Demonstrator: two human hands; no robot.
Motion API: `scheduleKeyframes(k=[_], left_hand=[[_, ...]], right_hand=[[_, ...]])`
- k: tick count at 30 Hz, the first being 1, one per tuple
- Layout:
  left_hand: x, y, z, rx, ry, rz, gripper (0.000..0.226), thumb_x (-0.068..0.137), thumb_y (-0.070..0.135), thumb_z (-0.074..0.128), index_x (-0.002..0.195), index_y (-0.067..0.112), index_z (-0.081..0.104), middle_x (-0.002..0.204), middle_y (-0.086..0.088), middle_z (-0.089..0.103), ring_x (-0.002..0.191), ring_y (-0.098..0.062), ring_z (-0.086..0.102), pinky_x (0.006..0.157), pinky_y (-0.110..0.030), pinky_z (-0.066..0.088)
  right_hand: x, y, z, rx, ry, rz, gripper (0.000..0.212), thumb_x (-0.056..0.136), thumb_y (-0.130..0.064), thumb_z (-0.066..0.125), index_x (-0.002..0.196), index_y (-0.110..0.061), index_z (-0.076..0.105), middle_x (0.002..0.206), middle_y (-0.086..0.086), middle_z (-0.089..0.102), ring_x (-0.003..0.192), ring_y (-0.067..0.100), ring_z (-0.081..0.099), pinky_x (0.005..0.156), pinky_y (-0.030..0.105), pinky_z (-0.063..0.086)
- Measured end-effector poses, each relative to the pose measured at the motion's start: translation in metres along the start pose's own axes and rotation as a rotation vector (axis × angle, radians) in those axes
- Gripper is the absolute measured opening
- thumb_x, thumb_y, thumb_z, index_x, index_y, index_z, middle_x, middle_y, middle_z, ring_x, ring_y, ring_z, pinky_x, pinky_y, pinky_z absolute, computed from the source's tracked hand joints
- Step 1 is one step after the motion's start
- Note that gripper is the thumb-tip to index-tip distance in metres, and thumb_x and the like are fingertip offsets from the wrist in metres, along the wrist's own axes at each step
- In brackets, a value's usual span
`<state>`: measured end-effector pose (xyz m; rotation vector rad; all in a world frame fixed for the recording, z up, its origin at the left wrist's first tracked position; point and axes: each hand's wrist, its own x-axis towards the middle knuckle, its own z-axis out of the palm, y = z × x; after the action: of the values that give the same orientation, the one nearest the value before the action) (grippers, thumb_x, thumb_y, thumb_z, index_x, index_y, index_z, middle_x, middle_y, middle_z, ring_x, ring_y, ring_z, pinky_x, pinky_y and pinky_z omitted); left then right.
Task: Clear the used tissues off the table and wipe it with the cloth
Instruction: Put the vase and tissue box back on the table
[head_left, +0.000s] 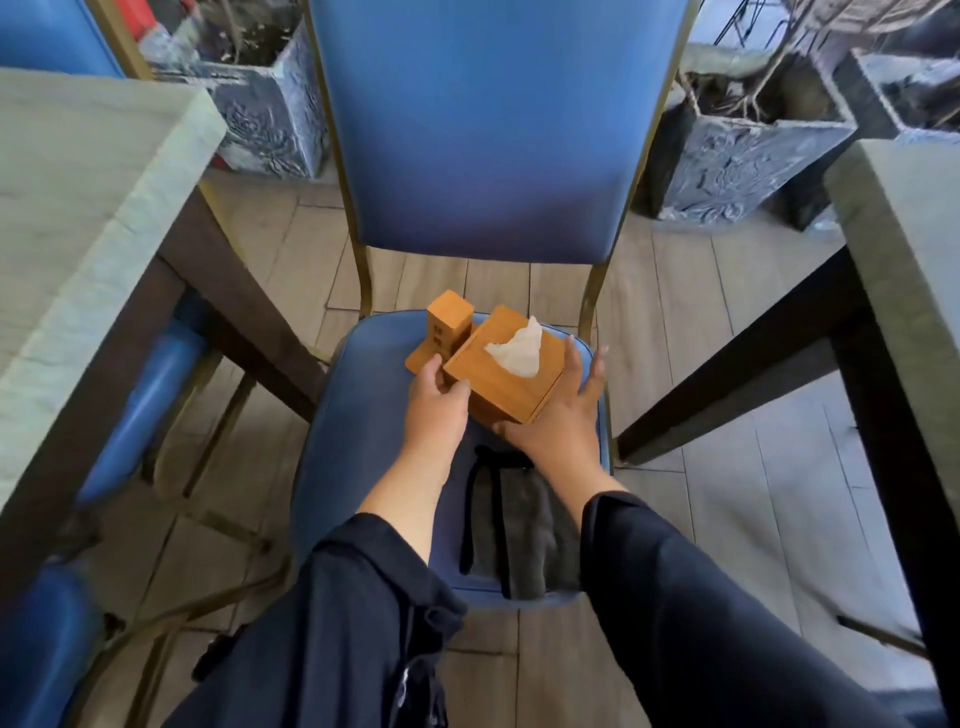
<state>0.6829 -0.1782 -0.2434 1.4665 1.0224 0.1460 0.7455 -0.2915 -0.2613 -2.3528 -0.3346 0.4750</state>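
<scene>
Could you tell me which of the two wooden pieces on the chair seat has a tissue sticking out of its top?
The wide, flat tissue box between both hands; the tall narrow wooden block behind its left corner has none.

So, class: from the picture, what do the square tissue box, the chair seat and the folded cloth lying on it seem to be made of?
Square orange-brown tissue box: looks like wood or bamboo, smooth matt finish, faint grain, crisp edges. Blue padded chair seat: probably fabric or soft vinyl over padding, with rounded piped edges; the frame looks like gold-painted metal. Folded grey cloth: soft, fuzzy textile, perhaps microfibre, with dark trim.
</scene>
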Motion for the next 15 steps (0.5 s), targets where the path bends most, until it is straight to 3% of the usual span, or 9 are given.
scheduleKeyframes(k=[2,4,7,15], left_hand=[[0.004,0.0,0.0,0.015,-0.038,-0.02,0.05,0.094,0.028,0.05,0.143,0.032,0.036,0.136,0.007,0.049,0.125,-0.015,0.046,0.096,-0.031,0.039],[0.005,-0.001,0.001,-0.01,-0.043,-0.045,0.05,0.095,0.028,0.049,0.143,0.032,0.036,0.135,0.006,0.049,0.125,-0.016,0.046,0.093,-0.029,0.038],[0.003,0.002,0.001,-0.021,-0.022,-0.056,0.049,0.096,0.026,0.049,0.143,0.029,0.035,0.136,0.004,0.046,0.118,-0.012,0.044,0.092,-0.029,0.036],[-0.045,0.029,-0.037,-0.01,0.047,0.051,0.043,0.093,0.02,0.053,0.135,0.028,0.046,0.128,0.005,0.053,0.116,-0.011,0.049,0.093,-0.028,0.04]], right_hand=[[0.012,0.0,-0.008,-0.085,-0.087,-0.002,0.126,0.063,-0.031,0.086,0.147,-0.029,-0.008,0.154,0.001,-0.026,0.141,0.033,0.018,0.105,0.045,0.036],[0.017,0.0,-0.013,-0.086,-0.132,-0.038,0.12,0.063,-0.029,0.085,0.147,-0.024,0.0,0.156,0.001,-0.013,0.138,0.03,0.025,0.101,0.041,0.039],[0.015,-0.001,-0.014,-0.029,-0.098,-0.061,0.109,0.063,-0.025,0.085,0.144,-0.021,0.012,0.153,0.002,0.002,0.132,0.026,0.031,0.096,0.036,0.04],[-0.042,-0.044,-0.035,0.134,-0.008,-0.089,0.108,0.06,-0.024,0.086,0.143,-0.021,0.018,0.15,-0.004,0.008,0.126,0.012,0.026,0.093,0.03,0.037]])
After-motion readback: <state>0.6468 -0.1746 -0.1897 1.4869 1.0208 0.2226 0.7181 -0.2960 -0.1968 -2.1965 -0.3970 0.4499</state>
